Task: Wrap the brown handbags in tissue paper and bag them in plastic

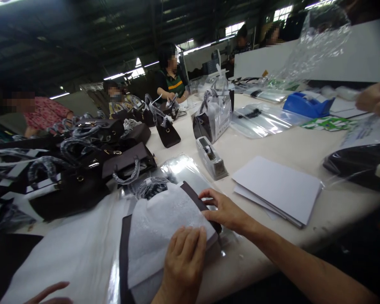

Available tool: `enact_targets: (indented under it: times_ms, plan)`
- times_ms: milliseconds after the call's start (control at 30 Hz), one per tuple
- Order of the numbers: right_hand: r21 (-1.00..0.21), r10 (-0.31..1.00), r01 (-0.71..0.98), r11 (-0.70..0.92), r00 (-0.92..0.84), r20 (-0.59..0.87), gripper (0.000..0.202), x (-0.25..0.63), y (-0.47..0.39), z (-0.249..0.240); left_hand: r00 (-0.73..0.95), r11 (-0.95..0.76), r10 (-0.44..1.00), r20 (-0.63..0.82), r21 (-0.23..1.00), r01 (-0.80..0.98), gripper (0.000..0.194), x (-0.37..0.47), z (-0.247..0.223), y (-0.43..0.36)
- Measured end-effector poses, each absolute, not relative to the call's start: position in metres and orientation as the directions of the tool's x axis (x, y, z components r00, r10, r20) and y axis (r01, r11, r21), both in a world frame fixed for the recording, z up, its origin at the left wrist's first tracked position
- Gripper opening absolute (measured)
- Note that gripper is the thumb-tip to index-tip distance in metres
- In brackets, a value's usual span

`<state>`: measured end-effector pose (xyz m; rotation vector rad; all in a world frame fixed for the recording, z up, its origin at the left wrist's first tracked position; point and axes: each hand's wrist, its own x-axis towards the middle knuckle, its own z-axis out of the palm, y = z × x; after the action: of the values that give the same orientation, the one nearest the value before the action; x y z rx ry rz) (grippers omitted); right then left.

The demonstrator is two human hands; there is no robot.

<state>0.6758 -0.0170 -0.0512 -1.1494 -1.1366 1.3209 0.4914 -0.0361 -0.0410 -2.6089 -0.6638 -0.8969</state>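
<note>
A dark brown handbag (125, 253) lies on the table in front of me, with a white sheet of wrapping (158, 223) spread over its front. Its handles (152, 188), wound in clear plastic, stick out at the far end. My left hand (185, 261) lies on the sheet near the bag's lower right part, fingers stretched out side by side. At the bag's right edge, my right hand (224, 211) has its fingers and thumb bent around the dark side. The tips of its fingers touch the edge. Clear plastic film (183, 166) lies partly beneath the bag.
Many dark handbags (82, 177) crowd the left. A clear tape dispenser (212, 158), white card sheets (278, 185), a blue dispenser (308, 104) and a wrapped bag (213, 116) stand ahead. Another person's fingers (50, 293) show lower left; a co-worker's hand (376, 99) is at right.
</note>
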Motion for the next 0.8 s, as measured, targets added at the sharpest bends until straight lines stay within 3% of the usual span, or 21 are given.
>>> enact_targets:
  times_ms: [200, 300, 400, 467, 533, 633, 800]
  plan:
    - [-0.988, 0.995, -0.126, -0.086, -0.055, -0.08, 0.04, 0.671, -0.019, -0.05, 0.691, -0.867, 0.317, 0.65, -0.097, 0.489, 0.029, 0.492, -0.048, -0.037]
    - [-0.997, 0.996, -0.03, -0.071, -0.05, -0.07, 0.038, 0.677, -0.02, -0.041, 0.709, -0.871, 0.292, 0.642, -0.128, 0.475, 0.032, 0.486, -0.056, -0.038]
    - [-0.98, 0.983, 0.197, -0.034, 0.185, 0.004, 0.025, 0.706, -0.004, -0.023, 0.692, -0.848, 0.264, 0.672, -0.181, 0.499, 0.031, 0.482, -0.061, -0.038]
    - [-0.952, 0.916, 0.289, -0.099, 0.401, 0.026, 0.022, 0.734, 0.02, -0.01, 0.67, -0.829, 0.258, 0.696, -0.197, 0.524, 0.029, 0.481, -0.062, -0.038]
    - [-0.928, 0.869, 0.282, -0.245, 0.487, -0.082, 0.02, 0.761, 0.051, -0.001, 0.659, -0.823, 0.248, 0.71, -0.204, 0.53, 0.028, 0.481, -0.063, -0.038]
    - [-0.87, 0.845, 0.237, -0.431, 0.444, -0.298, 0.013, 0.783, 0.097, 0.0, 0.67, -0.832, 0.23, 0.706, -0.215, 0.512, 0.031, 0.483, -0.066, -0.036]
    - [-0.787, 0.792, 0.192, -0.586, 0.342, -0.507, 0.017, 0.779, 0.136, -0.003, 0.462, -0.818, 0.113, 0.88, -0.182, 0.546, 0.036, 0.49, -0.076, -0.029]
